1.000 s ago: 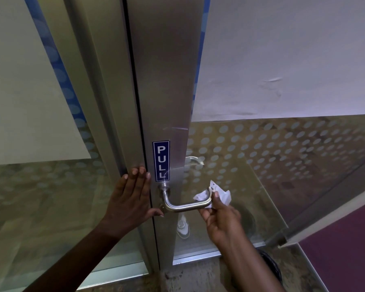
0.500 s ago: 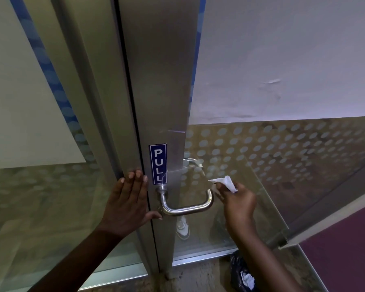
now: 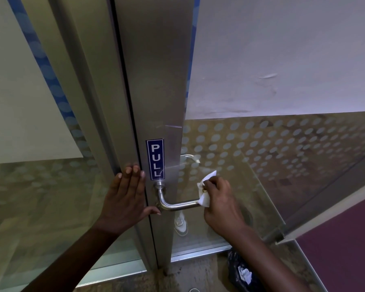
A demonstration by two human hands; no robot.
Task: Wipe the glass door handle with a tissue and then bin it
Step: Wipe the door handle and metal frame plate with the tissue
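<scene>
A brushed steel lever handle (image 3: 175, 204) sticks out from the metal stile of a glass door, just under a blue PULL sticker (image 3: 155, 159). My right hand (image 3: 219, 205) is closed around a white tissue (image 3: 204, 193) and presses it over the handle's free right end, which is hidden by tissue and fingers. My left hand (image 3: 125, 199) lies flat and spread on the door frame to the left of the handle, thumb touching the stile near the handle's base. A bin with a black liner (image 3: 240, 272) stands on the floor at lower right, crumpled white paper inside it.
The door's glass pane (image 3: 261, 165) has a frosted dot pattern and a second handle behind it (image 3: 190, 158). A fixed glass panel (image 3: 40, 186) stands on the left. A white shoe (image 3: 180, 225) shows through the glass. Dark red floor (image 3: 346, 249) lies at right.
My right hand, which had lifted the tissue off to the upper right of the handle, has come back down and now clasps the tissue over the handle's right end. My left hand stayed put.
</scene>
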